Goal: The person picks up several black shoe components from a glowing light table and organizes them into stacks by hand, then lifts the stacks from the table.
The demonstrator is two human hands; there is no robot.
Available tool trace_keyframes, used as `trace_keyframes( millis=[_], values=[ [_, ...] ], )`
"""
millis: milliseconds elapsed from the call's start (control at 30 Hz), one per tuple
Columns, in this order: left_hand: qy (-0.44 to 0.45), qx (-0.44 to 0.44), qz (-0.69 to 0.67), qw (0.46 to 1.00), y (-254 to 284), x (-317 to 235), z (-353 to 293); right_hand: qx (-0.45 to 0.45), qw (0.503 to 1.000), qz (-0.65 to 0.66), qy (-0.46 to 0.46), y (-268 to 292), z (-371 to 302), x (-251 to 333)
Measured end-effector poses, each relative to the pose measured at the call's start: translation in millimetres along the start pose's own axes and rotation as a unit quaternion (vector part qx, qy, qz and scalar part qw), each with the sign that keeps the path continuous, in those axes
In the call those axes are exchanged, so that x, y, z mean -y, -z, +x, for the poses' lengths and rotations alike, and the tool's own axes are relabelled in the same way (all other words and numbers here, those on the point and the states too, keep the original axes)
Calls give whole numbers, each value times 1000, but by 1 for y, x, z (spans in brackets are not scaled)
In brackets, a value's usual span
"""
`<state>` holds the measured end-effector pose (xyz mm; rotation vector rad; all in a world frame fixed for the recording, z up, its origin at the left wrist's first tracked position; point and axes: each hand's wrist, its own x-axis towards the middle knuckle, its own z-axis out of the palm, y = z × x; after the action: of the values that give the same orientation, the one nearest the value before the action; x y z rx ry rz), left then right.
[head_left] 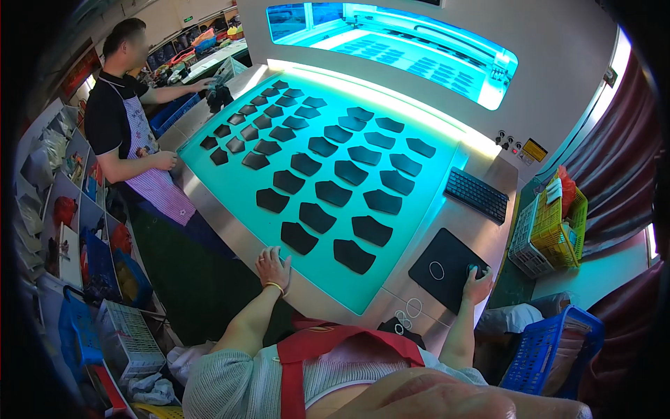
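My left hand (272,268) lies on the near edge of the metal-rimmed table, fingers stretched out and holding nothing. Its fingertips reach the border of the glowing turquoise surface (279,222). Many dark, flat, shield-shaped pieces (333,193) are spread in rows there, the closest being a piece (299,238) just right of that hand. On the right, my right hand (477,286) is closed over a dark computer mouse (472,269), mostly hidden by the fingers. The mouse is at the right side of a black mouse pad (440,244), where a thin white ring (430,276) also lies.
A black keyboard (477,195) sits beyond the pad. Several pale rings (414,315) lie near my body. A large machine with a window (391,49) stands behind the table. At the left stands a co-worker (132,133) in an apron. Crates (558,356) flank the right side.
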<state>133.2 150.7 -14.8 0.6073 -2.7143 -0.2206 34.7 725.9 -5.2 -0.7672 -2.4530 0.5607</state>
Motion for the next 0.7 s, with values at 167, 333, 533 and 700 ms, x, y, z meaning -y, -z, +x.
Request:
trace_keyframes(
  millis=[167,333,533,700],
  values=[
    [4,7,0,1000,2,0,-3,-21,1000,-2,8,0,-3,-1],
    [15,2,-10,1000,-2,6,-6,-22,999,11,28,-10,-3,-7],
    [9,-4,-12,1000,-8,-1,0,-27,997,-31,68,-2,0,-5],
    [35,28,-10,999,6,-4,0,-26,995,-10,92,-5,-1,-6]
  ],
)
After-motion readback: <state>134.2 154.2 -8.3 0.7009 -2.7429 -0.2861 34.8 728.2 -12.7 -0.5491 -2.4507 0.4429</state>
